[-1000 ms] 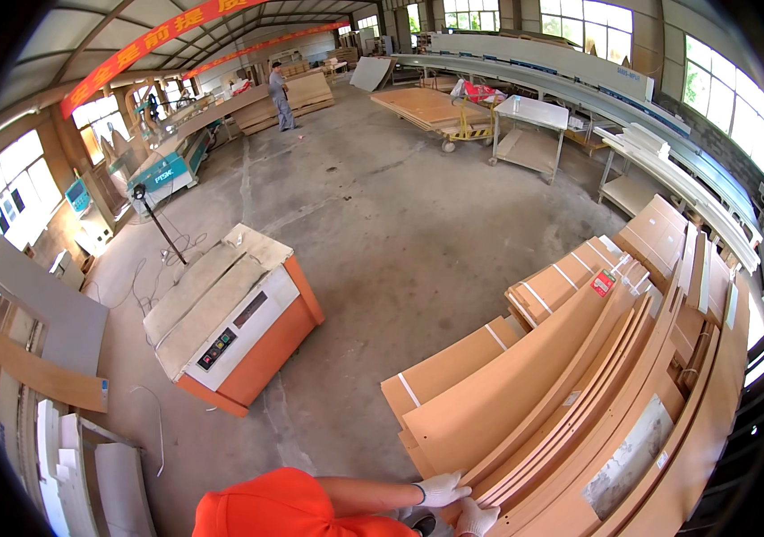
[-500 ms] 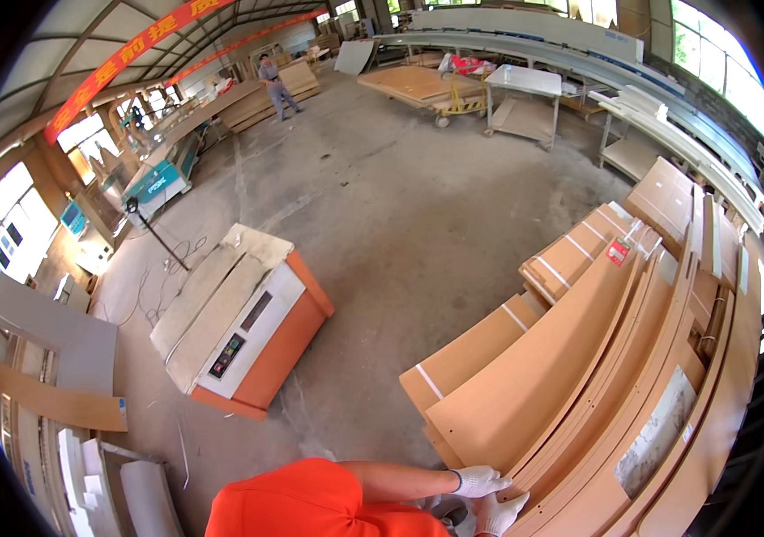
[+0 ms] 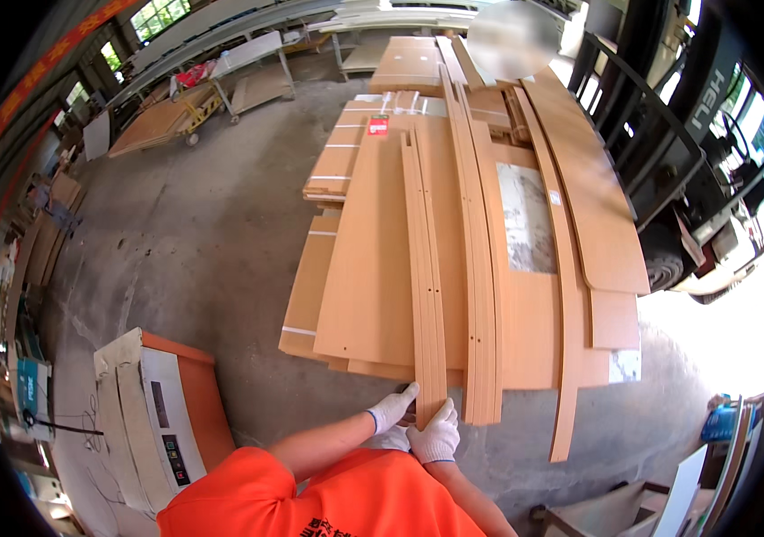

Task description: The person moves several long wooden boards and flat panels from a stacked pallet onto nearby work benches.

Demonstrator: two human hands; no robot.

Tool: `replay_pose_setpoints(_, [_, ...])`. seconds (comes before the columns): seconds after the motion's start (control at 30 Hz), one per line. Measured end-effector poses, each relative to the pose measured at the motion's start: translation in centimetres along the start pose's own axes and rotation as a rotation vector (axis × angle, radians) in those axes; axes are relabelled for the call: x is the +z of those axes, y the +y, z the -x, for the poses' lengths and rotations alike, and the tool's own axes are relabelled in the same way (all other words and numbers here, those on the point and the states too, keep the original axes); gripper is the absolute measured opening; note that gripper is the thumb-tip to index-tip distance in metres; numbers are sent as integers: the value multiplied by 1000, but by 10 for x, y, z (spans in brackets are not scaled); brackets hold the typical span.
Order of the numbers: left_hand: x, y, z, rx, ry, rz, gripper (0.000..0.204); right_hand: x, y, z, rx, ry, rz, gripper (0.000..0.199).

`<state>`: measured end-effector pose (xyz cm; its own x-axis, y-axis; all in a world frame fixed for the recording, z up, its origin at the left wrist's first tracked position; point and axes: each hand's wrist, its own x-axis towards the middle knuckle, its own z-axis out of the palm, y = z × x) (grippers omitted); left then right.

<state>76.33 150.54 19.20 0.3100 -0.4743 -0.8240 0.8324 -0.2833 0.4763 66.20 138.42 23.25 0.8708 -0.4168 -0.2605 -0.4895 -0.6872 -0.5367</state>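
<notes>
My left hand [image 3: 392, 409] and my right hand [image 3: 436, 436], both in white gloves, grip the near end of a bundle of long narrow wooden strips [image 3: 427, 295] from either side. The bundle lies lengthwise over a wide light-brown panel [image 3: 368, 242], its near end jutting past the panel's edge. Fingers on both hands are closed round the strips and partly hidden. To the right lies another group of drilled strips [image 3: 484, 331], beside a marble-patterned panel [image 3: 527, 215]. A red label [image 3: 377, 125] sits at the far part of the wide panel.
One long strip [image 3: 563, 438] juts out at the pile's near right. Strapped packs [image 3: 337, 161] lie along its left side. A forklift [image 3: 699, 134] stands at the right, an orange-and-white machine [image 3: 176, 412] at the left. Farther back are a worktable [image 3: 247, 58] and a yellow trolley [image 3: 203, 115].
My view has swung right, bringing the forklift into sight. Both hands are still at the strips' near end, which now appears nearer the middle.
</notes>
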Motion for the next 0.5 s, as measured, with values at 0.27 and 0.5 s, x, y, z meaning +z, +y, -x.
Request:
replay_pose_setpoints(0.27, [28,-6,-34,21,-231,742,90,-22,89,165,31,-67,17,106])
replay_pose_setpoints(0.5, [69,57,8,346,-354,965,100,-128,92,262,16,44,6,84])
